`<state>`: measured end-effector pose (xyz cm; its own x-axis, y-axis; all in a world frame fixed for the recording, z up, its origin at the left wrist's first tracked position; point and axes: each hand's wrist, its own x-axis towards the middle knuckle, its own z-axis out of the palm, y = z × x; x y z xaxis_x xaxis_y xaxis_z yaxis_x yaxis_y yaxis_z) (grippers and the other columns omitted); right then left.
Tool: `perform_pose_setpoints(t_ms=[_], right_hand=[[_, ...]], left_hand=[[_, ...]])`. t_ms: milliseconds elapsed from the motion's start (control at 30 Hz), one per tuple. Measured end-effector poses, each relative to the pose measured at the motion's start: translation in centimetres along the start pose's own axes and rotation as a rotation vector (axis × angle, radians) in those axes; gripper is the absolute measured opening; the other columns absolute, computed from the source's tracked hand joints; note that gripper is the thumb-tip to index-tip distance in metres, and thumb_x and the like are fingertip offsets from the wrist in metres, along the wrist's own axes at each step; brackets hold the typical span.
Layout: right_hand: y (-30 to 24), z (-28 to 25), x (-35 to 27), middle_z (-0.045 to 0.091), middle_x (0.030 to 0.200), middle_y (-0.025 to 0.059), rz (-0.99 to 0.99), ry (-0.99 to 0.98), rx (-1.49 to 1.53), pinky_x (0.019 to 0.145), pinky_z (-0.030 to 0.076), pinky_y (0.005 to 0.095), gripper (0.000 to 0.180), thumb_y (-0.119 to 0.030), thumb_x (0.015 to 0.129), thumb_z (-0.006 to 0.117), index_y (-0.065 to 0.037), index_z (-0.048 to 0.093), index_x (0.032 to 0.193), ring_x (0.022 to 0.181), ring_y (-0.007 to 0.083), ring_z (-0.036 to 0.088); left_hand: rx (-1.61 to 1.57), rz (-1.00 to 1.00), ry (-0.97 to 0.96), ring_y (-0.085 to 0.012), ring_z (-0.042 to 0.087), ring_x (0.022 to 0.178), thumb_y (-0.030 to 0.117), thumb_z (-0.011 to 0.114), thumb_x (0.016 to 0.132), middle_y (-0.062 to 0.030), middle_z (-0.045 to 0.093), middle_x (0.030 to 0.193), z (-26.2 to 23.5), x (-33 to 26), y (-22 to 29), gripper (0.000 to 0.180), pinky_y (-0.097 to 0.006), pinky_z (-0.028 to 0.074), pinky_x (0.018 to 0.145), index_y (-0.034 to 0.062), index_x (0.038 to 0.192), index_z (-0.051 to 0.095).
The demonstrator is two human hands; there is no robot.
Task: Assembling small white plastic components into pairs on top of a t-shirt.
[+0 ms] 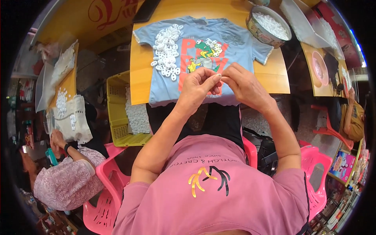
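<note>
Above the near part of a light-blue printed T-shirt (164, 88) spread on the table, my two hands meet. My left hand (199, 87) is closed, thumb and forefinger pinching a small white piece (219, 76). Against it, my right hand (247, 88) has its fingertips pinched together; what they hold is too small to make out. Left on the shirt lies a heap of white oval plastic pieces (166, 51) with dark holes. A smaller group of white pieces (212, 42) lies across the print, and a patch of thin dark bits (233, 38) sits to its right.
A round tin (261, 37) of white pieces stands at the table's far right. A yellow crate (117, 103) with white pieces is left of the table (270, 78). Co-workers sit at side tables, one by a patterned sleeve (68, 182) at left. Pink chairs (111, 172) flank me.
</note>
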<state>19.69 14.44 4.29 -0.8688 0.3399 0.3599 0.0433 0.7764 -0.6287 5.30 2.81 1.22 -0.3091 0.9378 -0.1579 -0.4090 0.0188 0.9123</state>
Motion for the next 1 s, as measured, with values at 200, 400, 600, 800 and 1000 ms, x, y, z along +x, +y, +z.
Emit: perform_pose_setpoints(t_ms=[200,400,600,800,1000], right_hand=[[-1.0,-0.4,0.3,0.052,0.078,0.0143,-0.020,-0.066,0.023,0.062,0.043,0.0374,0.005,-0.003,0.089,0.059,0.002,0.057,0.089,0.071,0.0315,0.055],[-0.5,0.7,0.0,0.053,0.071,0.0113,0.077,-0.096,0.178,0.060,0.043,0.0344,0.009,-0.006,0.091,0.059,0.003,0.058,0.088,0.064,0.0227,0.054],[-1.0,1.1,1.4,0.053,0.073,0.0127,0.090,-0.159,0.127,0.059,0.042,0.0351,0.012,-0.009,0.092,0.061,0.003,0.059,0.090,0.066,0.0252,0.054],[-1.5,1.4,1.3,0.051,0.078,0.0154,-0.067,-0.112,0.005,0.060,0.043,0.0394,0.010,-0.007,0.090,0.061,0.002,0.056,0.091,0.067,0.0329,0.053],[-2.1,1.2,1.1,0.051,0.077,0.0158,-0.115,-0.195,-0.063,0.058,0.042,0.0422,0.008,-0.005,0.091,0.058,0.000,0.053,0.090,0.067,0.0351,0.054]], left_hand=[[-0.041,0.001,-0.056,-0.0089,0.059,0.065,0.012,0.064,0.093,-0.0046,0.063,0.078,-0.4,-0.8,0.6,0.013,-0.023,0.049,0.060,-0.0003,0.094,0.060],[0.020,0.047,-0.049,-0.0084,0.058,0.066,0.012,0.065,0.092,-0.0045,0.064,0.079,-0.6,-1.9,0.8,0.013,-0.023,0.049,0.062,-0.0002,0.095,0.060],[-0.042,0.036,0.002,-0.0084,0.059,0.067,0.013,0.065,0.092,-0.0045,0.064,0.080,-2.1,-2.2,0.1,0.014,-0.023,0.049,0.063,0.0004,0.095,0.060],[-0.050,0.020,0.005,-0.0087,0.059,0.067,0.013,0.065,0.092,-0.0043,0.064,0.079,-2.6,-3.1,0.1,0.013,-0.023,0.048,0.062,0.0011,0.094,0.059],[-0.076,0.026,0.006,-0.0081,0.058,0.065,0.012,0.065,0.092,-0.0035,0.063,0.079,-2.4,-4.3,0.3,0.011,-0.022,0.048,0.061,0.0019,0.093,0.060]])
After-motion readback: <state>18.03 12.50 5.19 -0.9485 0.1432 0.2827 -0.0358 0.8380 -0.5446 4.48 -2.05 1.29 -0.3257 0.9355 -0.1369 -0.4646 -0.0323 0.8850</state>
